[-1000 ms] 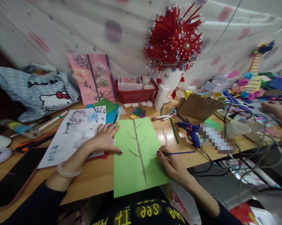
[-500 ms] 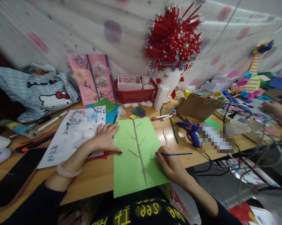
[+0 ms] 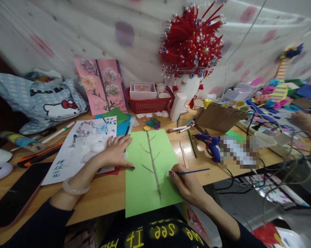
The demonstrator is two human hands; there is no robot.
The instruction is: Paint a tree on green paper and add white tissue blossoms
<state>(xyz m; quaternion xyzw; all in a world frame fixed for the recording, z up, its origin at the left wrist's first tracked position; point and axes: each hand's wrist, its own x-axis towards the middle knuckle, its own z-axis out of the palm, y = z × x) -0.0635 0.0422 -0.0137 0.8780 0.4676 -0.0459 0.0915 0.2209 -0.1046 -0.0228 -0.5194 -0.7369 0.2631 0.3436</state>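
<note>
A light green sheet (image 3: 137, 186) lies at the table's front edge, with a dark painted stem and several thin branches on it. My right hand (image 3: 187, 184) pinches a thin blue brush (image 3: 196, 171), its tip near the paper to the right of the stem. A short faint stroke shows by the tip. My left hand (image 3: 116, 151) is spread, thumb on the sheet's left edge and fingers over its upper left corner. Under that wrist is a white sheet (image 3: 64, 151) with flower pictures and crumpled white tissue.
Beyond the sheet are small colored paint discs (image 3: 152, 123), a red basket (image 3: 150, 106) and a pink flower picture (image 3: 93, 100). A blue glue gun (image 3: 210, 144), green pencil (image 3: 192, 144) and cables lie right; a phone (image 3: 18, 193) lies left. Another person's hand (image 3: 303, 120) is far right.
My right hand and the brush have shifted slightly left, and a short stroke shows beside the brush tip. My left hand stays in place.
</note>
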